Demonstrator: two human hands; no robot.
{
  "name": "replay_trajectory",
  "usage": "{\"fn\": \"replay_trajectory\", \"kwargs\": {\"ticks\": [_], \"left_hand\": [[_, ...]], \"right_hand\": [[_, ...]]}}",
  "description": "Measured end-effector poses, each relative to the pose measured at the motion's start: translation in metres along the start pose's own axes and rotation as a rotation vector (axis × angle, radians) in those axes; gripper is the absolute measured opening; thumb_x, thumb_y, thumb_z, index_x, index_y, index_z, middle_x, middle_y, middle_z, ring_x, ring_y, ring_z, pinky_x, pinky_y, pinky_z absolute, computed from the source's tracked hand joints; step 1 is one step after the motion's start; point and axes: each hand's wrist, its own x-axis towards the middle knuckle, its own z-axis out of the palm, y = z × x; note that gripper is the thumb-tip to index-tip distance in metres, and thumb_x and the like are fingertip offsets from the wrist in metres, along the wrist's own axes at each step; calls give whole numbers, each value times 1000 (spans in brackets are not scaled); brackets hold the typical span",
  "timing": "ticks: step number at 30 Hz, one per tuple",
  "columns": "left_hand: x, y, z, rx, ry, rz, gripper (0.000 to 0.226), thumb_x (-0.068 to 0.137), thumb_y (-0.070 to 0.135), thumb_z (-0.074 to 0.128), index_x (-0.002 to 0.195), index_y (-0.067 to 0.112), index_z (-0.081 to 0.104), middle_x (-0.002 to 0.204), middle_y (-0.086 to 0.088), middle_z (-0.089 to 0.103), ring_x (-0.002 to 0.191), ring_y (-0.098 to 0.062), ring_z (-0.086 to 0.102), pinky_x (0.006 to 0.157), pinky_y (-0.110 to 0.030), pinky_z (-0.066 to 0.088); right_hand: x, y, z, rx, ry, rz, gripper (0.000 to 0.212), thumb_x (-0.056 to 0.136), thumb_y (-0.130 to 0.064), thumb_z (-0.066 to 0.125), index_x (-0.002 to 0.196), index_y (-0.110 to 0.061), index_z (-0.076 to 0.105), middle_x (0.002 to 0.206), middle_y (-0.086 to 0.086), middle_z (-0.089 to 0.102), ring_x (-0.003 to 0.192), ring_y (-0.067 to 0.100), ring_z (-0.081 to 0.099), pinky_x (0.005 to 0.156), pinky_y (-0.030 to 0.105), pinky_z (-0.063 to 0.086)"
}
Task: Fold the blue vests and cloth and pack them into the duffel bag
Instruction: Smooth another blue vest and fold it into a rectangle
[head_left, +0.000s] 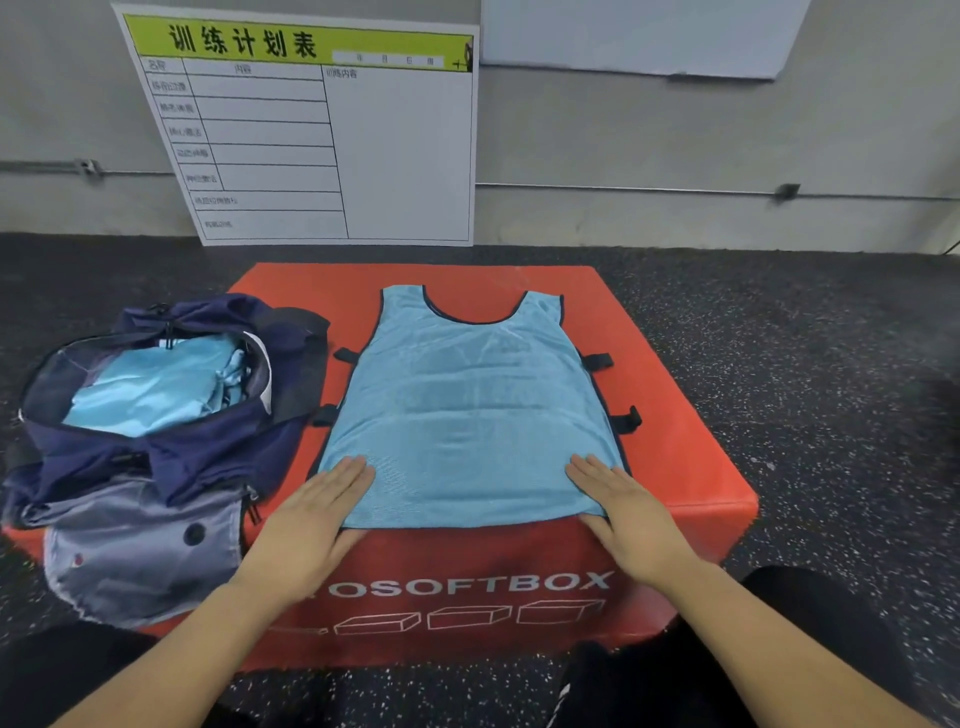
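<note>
Now, vest (467, 410): we see it spread flat on the box (670, 467).
Hands: our left (317, 519) and right (628, 514) press its hem, fingers straight, grasping nothing.
Bag (171, 462): unzipped, holding blue cloth (156, 387).

A light blue mesh vest (467, 410) with dark trim lies flat and unfolded, neck toward the far edge of the red box (691, 467), hem at its near edge. A navy duffel bag (156, 457) sits open on the box's left edge, light blue fabric (156, 384) folded inside.

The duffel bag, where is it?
In the head view the navy duffel bag sits open on the left end of the red soft box, beside the spread blue vest, with blue fabric already inside.
</note>
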Motion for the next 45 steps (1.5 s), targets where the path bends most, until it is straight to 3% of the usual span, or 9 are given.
{"fn": "replay_trajectory", "kwargs": {"ticks": [4,9,14,22,26,33,36,41,45], "left_hand": [[4,1,-1,-141,68,-97,56,93,42,40,143,23,57,151,5,48,139,-17,48,116,-22,24],[5,-2,-8,-254,78,-168,46,87,12,71,129,30,69,141,17,56,133,-6,51,110,-15,30],[6,4,-22,-244,136,-319,53,73,-5,72,116,26,74,122,9,71,114,-18,67,95,-29,49],[20,7,-39,-291,142,-408,45,75,-1,71,109,29,69,99,16,64,99,-14,64,77,-25,42],[22,3,-44,-264,149,-410,43,72,-2,67,92,37,65,87,17,69,87,-15,67,66,-29,45],[25,-12,-63,-326,-5,-316,37,86,7,69,102,40,64,94,19,71,90,-4,66,79,-29,52],[23,-15,-69,-427,-98,-270,14,95,20,67,97,34,66,79,17,70,73,-1,63,72,-25,49],[37,-9,-75,-609,-11,-302,38,98,40,60,68,20,47,55,6,31,53,-8,28,53,-31,25],[53,-4,-72,-810,91,-435,22,98,23,65,76,22,68,51,6,41,52,-7,34,52,-25,30]], "right_hand": [[1,1,2,78,83,114,58,95,-7,61,145,-34,55,153,-19,44,146,0,34,120,17,21],[3,-3,-10,132,202,231,50,86,2,63,126,-27,71,135,-8,66,125,17,62,108,33,46],[-1,7,-23,128,240,283,47,82,4,63,118,-26,73,122,-4,72,108,25,68,92,37,53],[-3,12,-40,359,99,200,28,91,-9,71,96,-37,76,99,-25,74,97,-4,67,87,25,50],[0,16,-53,350,6,183,23,94,-12,69,92,-33,77,90,-12,76,89,12,69,84,33,50],[3,29,-75,399,-107,195,24,94,-4,69,92,-26,79,80,-10,74,67,-2,59,69,24,45],[5,38,-77,470,-114,243,25,98,-8,65,92,-28,78,73,-3,68,65,7,56,62,25,45],[19,38,-75,584,-1,283,11,96,-24,69,90,-26,77,69,-6,55,67,8,48,65,32,37],[40,47,-67,633,114,351,62,84,-60,72,72,-2,55,67,-4,43,65,12,39,63,35,27]]}}
